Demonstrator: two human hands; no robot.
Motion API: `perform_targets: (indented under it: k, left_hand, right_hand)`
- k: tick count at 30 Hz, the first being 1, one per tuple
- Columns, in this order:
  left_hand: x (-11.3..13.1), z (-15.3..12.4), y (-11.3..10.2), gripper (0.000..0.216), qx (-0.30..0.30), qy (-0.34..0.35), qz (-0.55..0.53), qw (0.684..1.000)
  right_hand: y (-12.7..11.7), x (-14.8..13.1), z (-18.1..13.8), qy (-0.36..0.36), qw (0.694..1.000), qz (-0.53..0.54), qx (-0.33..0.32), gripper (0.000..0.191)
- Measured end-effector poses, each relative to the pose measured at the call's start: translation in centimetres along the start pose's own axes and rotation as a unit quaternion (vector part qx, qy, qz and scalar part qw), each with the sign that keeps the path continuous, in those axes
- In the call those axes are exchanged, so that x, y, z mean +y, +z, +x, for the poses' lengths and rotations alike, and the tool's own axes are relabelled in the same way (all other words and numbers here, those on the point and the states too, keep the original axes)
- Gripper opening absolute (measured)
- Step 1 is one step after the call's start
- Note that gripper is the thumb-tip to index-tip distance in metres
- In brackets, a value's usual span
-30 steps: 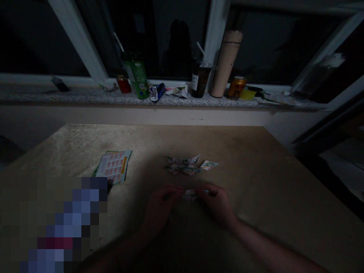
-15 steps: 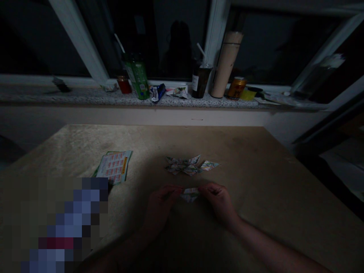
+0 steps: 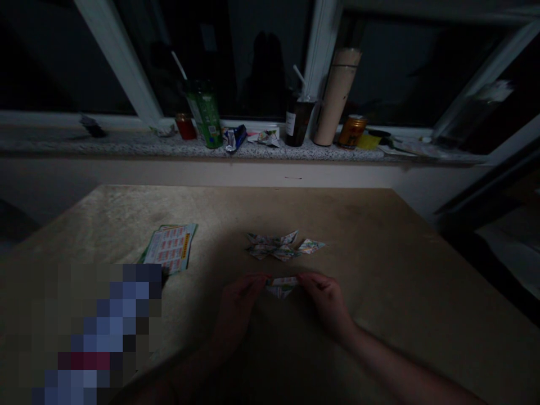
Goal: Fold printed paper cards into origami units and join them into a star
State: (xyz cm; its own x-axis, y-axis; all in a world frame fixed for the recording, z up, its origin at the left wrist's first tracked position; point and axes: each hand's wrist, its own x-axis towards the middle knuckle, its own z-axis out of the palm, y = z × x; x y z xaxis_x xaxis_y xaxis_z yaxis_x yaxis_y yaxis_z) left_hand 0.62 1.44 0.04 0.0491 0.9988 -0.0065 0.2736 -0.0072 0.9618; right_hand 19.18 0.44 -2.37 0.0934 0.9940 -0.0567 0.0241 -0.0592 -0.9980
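Between my two hands is a small folded piece of printed paper point(image 3: 281, 287), its lower edge narrowing to a point. My left hand point(image 3: 240, 301) pinches its left end, fingers closed. Its right end is gripped by the thumb and fingers of my right hand point(image 3: 324, 295). Just beyond my fingertips lie several folded paper pieces point(image 3: 272, 246) of the same printed kind, close together on the table. One more folded paper piece point(image 3: 311, 246) rests at their right side, ending in a point. The hands are in dim shadow, so fine finger detail is hard to see.
A stack of printed sheets point(image 3: 169, 247) lies on the table point(image 3: 358, 219) at left, beside a pixelated area. Along the windowsill point(image 3: 253, 152) stand a green cup point(image 3: 206, 118) with a straw, a dark drink cup point(image 3: 298, 121), a tall flask point(image 3: 337, 98) and an orange can point(image 3: 351, 132).
My hands have drawn slightly apart, and more of the folded paper shows between the fingertips. The pieces on the table lie as before.
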Motion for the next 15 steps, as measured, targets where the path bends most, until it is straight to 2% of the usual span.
perform_targets:
  k: [9,15]
  left_hand:
    - [-0.7,0.23,-0.14,0.022,0.012,-0.006,-0.009,1.0]
    - [-0.28,0.29,-0.1,0.023,0.014,-0.009,0.003,1.0]
  right_hand:
    - [-0.31,-0.03,0.28,-0.029,0.999,-0.037,0.01,0.031]
    - [-0.24,-0.05,0.41,-0.05,0.997,-0.05,0.031,0.019]
